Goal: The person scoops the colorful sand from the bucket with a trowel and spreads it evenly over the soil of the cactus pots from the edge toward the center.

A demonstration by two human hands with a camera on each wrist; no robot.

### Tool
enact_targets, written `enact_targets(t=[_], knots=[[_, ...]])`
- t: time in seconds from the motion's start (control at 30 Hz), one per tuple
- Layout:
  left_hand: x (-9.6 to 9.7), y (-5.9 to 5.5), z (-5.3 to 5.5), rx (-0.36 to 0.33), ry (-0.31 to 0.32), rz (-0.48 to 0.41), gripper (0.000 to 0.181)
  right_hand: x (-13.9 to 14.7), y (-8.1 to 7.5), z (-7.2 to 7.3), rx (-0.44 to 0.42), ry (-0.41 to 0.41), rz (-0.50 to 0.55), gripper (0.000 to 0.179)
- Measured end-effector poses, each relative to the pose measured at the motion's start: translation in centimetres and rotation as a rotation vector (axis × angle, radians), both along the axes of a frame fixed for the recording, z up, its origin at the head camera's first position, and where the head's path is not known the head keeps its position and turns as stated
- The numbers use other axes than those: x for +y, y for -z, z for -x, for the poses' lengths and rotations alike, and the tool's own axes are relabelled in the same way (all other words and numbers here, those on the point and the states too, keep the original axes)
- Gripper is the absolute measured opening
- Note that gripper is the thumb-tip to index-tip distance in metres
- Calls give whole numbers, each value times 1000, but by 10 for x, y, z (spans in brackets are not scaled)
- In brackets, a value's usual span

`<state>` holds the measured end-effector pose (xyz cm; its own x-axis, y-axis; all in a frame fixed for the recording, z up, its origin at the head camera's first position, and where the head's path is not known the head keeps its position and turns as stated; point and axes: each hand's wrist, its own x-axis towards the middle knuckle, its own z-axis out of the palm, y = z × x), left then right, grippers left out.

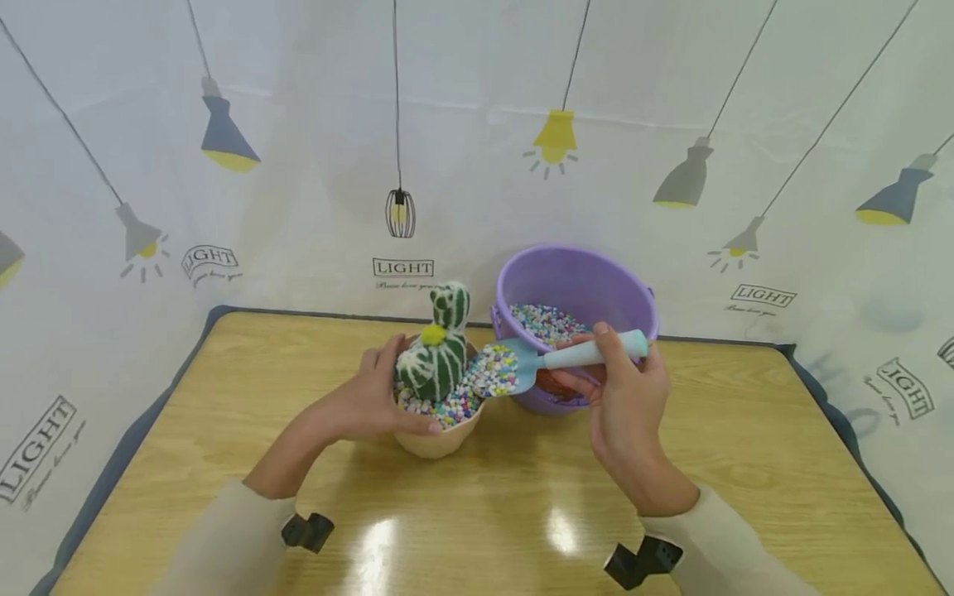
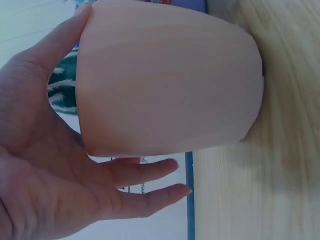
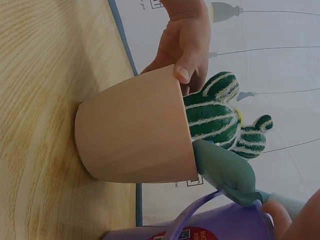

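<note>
A peach-coloured flower pot (image 1: 436, 443) stands on the table, filled with multicoloured pebbles (image 1: 450, 407). Out of it rises a green artificial cactus (image 1: 434, 367) with white stripes and a yellow flower. My left hand (image 1: 373, 397) holds the pot by its rim, thumb on the near side. In the left wrist view, two fingers (image 2: 150, 200) of that hand extend beside the pot. My right hand (image 1: 632, 397) grips the pale blue handle of a toy shovel (image 1: 527, 364). Its blade carries pebbles and is tilted down, with the tip at the pot's right rim beside the cactus.
Behind the shovel, close to the pot's right, a purple bucket (image 1: 577, 265) with pebbles inside leans toward me. Its handle (image 3: 187, 215) hangs on the near side in the right wrist view. A white lamp-printed cloth (image 1: 462, 165) backs the wooden table (image 1: 492, 513).
</note>
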<state>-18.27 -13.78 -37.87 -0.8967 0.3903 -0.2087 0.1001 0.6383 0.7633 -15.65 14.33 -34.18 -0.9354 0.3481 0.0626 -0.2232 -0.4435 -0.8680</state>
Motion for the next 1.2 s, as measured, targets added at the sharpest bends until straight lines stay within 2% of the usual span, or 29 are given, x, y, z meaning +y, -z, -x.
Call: enact_targets(t=[0.2, 0.47, 0.67, 0.8, 0.93, 1.1, 1.2], knots=[[-9, -6, 12, -49, 78, -39, 125, -2, -1, 1, 19, -24, -14, 30], [-18, -8, 22, -79, 219, -217, 111, -5, -2, 2, 8, -25, -56, 29], [-21, -6, 25, -108, 266, -261, 111, -8, -4, 1, 6, -34, -67, 28], [-22, -3, 25, -106, 270, -276, 111, -9, -5, 2, 13, -39, -75, 27], [-21, -2, 20, -76, 233, -269, 107, -10, -6, 2, 19, -40, -82, 25], [-15, -1, 6, -29, 124, -127, 116, -12, -6, 4, 48, -37, -97, 23], [-11, 0, 1, -14, 84, -51, 124, -12, -6, 5, 69, -36, -108, 24]])
